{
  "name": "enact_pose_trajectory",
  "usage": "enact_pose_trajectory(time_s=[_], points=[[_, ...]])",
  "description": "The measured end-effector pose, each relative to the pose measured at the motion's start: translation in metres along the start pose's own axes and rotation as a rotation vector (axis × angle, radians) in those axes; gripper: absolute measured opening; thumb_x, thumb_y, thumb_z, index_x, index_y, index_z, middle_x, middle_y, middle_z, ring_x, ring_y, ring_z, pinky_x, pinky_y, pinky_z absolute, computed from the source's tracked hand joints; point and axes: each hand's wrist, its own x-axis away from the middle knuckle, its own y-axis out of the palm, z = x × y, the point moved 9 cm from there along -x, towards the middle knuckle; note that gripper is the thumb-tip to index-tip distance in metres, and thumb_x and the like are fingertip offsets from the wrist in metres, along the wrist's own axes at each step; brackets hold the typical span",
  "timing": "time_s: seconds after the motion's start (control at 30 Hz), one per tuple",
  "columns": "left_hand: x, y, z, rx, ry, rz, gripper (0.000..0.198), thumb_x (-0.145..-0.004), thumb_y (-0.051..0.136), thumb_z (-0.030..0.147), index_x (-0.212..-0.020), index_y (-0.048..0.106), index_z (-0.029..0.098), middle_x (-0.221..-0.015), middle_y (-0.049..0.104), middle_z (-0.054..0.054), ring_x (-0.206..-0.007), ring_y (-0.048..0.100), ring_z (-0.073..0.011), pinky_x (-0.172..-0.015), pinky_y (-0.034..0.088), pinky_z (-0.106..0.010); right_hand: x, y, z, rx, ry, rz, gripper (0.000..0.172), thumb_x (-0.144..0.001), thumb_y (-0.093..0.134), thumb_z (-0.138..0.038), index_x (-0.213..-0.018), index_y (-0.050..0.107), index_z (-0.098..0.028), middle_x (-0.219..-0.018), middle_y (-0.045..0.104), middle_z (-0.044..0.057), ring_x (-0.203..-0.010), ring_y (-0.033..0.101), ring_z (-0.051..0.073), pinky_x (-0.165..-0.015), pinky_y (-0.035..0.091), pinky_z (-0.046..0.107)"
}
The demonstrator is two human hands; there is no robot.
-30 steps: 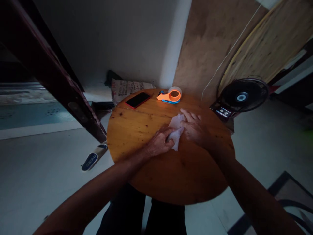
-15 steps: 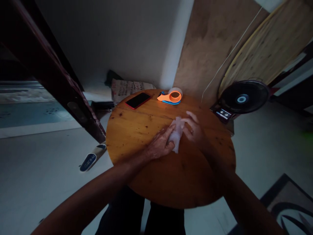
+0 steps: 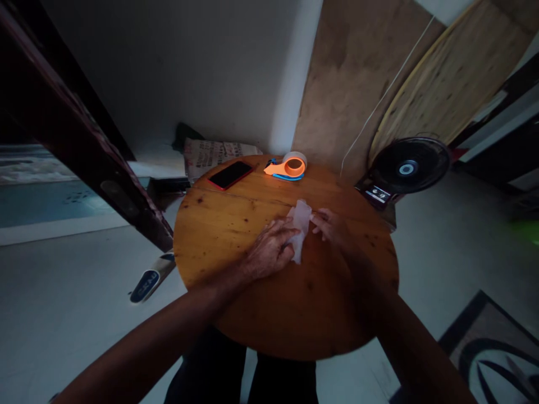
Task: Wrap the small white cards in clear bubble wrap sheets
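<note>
A folded white tissue [image 3: 300,217] lies on the round wooden table [image 3: 236,224], near its middle. My left hand [image 3: 269,248] lies over the tissue's left side, fingers stretched flat and pressing it down. My right hand [image 3: 330,224] touches the tissue's right edge with its fingertips drawn together. The tissue's lower part is hidden under my left fingers.
At the table's far edge lie a red-cased phone [image 3: 229,174] and an orange tape dispenser [image 3: 288,166]. A black fan [image 3: 408,166] stands to the right. A dark wooden beam [image 3: 84,151] slants at the left, with a sandal [image 3: 147,279] on the floor.
The tissue has been folded narrower. My left hand went from gripping it to lying flat on it. My right hand lifted off its top and drew back to its right edge.
</note>
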Motion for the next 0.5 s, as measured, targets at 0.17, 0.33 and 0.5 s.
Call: enact_pose_trajectory(time_s=[0.17, 0.33, 0.5], points=[[0.000, -0.002, 0.003, -0.005, 0.021, 0.008, 0.043, -0.080, 0.049, 0.015, -0.122, 0.059, 0.016, -0.136, 0.051, -0.014, -0.133, 0.041, -0.0271, -0.107, 0.036, -0.048, -0.011, 0.018, -0.004, -0.174, 0.045, -0.080, 0.023, -0.077, 0.065, -0.034, -0.090, 0.060, -0.016, -0.062, 0.061, 0.001, -0.044, 0.052, 0.009, -0.032, 0.029, 0.018], [0.001, -0.002, 0.005, -0.008, 0.021, -0.003, 0.044, -0.080, 0.048, 0.016, -0.122, 0.060, 0.013, -0.134, 0.050, -0.016, -0.130, 0.042, -0.0294, -0.105, 0.037, -0.048, -0.014, 0.033, -0.012, -0.280, 0.032, -0.137, 0.019, -0.070, 0.068, -0.033, -0.079, 0.062, -0.016, -0.047, 0.049, -0.006, -0.036, 0.039, 0.006, -0.033, 0.023, 0.018], [0.001, -0.005, 0.009, -0.095, 0.013, -0.031, 0.053, -0.078, 0.049, 0.017, -0.130, 0.055, 0.020, -0.142, 0.045, -0.011, -0.125, 0.043, -0.0308, -0.101, 0.038, -0.048, -0.013, 0.040, -0.019, -0.397, 0.011, -0.129, 0.020, -0.061, 0.072, -0.028, -0.076, 0.064, -0.017, -0.063, 0.062, -0.002, -0.050, 0.052, 0.009, -0.046, 0.039, 0.021]])
